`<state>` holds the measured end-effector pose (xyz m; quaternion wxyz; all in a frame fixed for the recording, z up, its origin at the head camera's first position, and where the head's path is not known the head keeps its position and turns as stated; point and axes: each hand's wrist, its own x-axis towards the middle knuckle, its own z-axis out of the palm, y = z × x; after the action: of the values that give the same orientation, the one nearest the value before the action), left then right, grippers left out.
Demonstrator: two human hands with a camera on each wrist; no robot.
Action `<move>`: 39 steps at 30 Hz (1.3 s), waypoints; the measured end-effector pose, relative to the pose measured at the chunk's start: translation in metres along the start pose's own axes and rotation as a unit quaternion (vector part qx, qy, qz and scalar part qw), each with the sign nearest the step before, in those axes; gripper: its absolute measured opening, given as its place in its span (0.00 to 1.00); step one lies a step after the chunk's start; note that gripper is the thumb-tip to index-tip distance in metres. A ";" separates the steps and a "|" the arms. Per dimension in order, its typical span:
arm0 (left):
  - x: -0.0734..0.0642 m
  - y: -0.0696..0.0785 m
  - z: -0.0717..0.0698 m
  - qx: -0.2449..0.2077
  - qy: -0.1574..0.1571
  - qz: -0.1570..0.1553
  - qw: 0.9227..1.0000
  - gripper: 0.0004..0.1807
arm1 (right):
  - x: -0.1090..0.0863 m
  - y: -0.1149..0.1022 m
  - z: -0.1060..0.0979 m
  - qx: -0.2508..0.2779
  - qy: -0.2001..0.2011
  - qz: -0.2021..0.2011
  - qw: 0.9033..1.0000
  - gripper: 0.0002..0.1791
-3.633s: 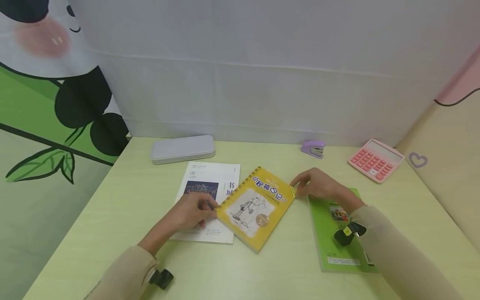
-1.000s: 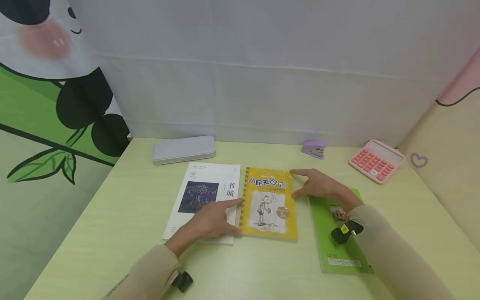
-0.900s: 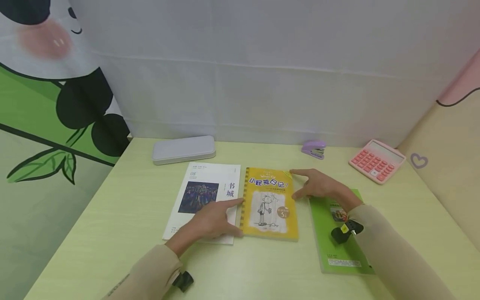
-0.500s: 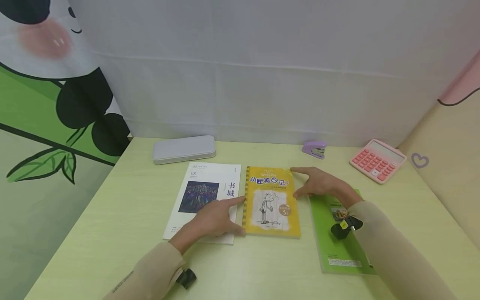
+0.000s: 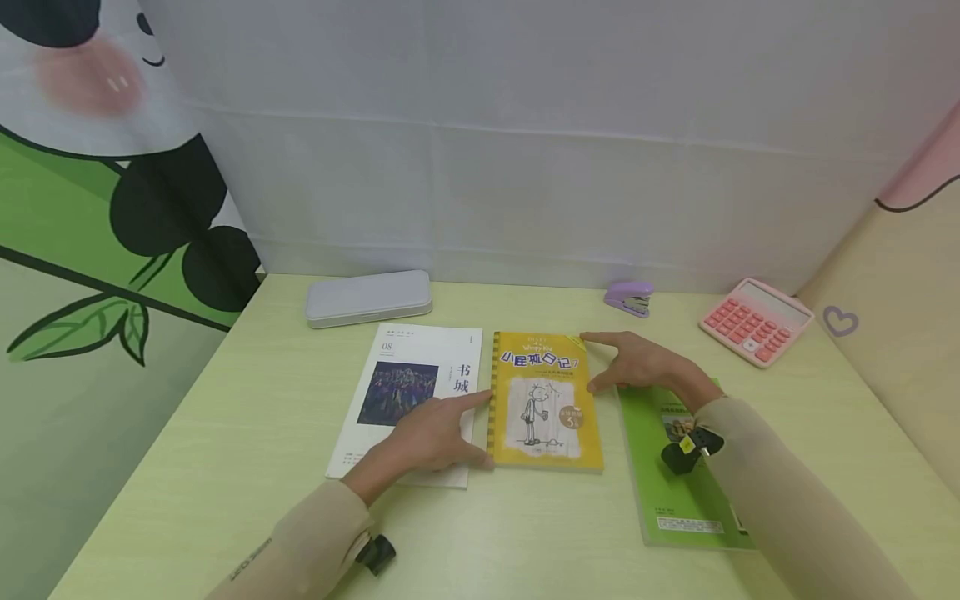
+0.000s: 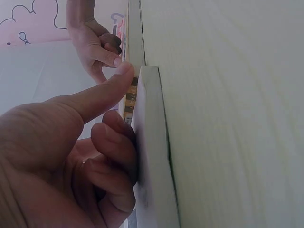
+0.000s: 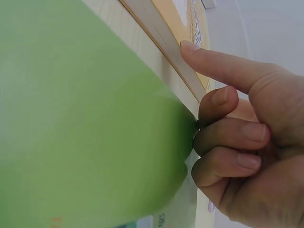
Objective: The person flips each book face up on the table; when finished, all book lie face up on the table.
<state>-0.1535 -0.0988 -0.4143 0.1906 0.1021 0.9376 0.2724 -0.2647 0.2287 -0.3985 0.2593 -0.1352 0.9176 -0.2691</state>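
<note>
A yellow paperback book (image 5: 546,400) with a cartoon figure on its cover lies face up and square in the middle. My left hand (image 5: 431,435) reaches over a white book (image 5: 367,446), thumb and index finger extended to the yellow book's left edge. Its other fingers curl over the white book in the left wrist view. From the other side, my right hand (image 5: 641,362) touches the yellow book's right edge with the thumb, its index finger at the top right corner. The right hand's remaining fingers are bent beside a green book (image 7: 118,133), which lies partly under the right forearm.
Along the back of the pale table (image 5: 525,533) are a grey pencil case (image 5: 369,298), a purple stapler (image 5: 630,298) and a pink calculator (image 5: 756,323). A white cloth (image 5: 525,167) hangs behind them.
Since the earliest frame the yellow book has turned from slanted to upright, and the left hand has shifted right along with its edge. Lately book and hands have crept slightly away and right.
</note>
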 end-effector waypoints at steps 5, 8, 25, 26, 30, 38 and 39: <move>0.002 -0.001 0.000 -0.002 -0.004 0.002 1.000 0.56 | 0.000 0.000 0.000 0.005 -0.002 0.004 1.000 0.54; 0.002 -0.001 -0.001 -0.011 -0.007 0.003 1.000 0.57 | 0.000 0.000 0.000 0.009 -0.001 0.006 1.000 0.54; 0.004 -0.001 0.001 -0.006 -0.007 0.005 1.000 0.55 | 0.001 0.003 0.000 0.010 0.000 0.002 1.000 0.54; 0.003 -0.001 0.001 -0.007 -0.006 0.004 1.000 0.55 | 0.000 0.003 0.000 0.006 0.001 0.000 1.000 0.54; 0.003 0.000 0.001 -0.009 -0.006 0.001 1.000 0.56 | 0.000 0.002 -0.001 -0.002 0.002 -0.002 1.000 0.54; 0.002 0.000 0.001 -0.008 -0.003 0.002 1.000 0.56 | -0.001 0.002 -0.002 0.006 -0.004 0.001 1.000 0.54; 0.002 0.001 0.001 -0.010 -0.004 0.002 1.000 0.56 | -0.001 0.002 -0.002 0.007 -0.004 0.000 1.000 0.54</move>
<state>-0.1549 -0.0975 -0.4150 0.1944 0.1032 0.9339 0.2819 -0.2653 0.2310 -0.3980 0.2636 -0.1343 0.9149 -0.2748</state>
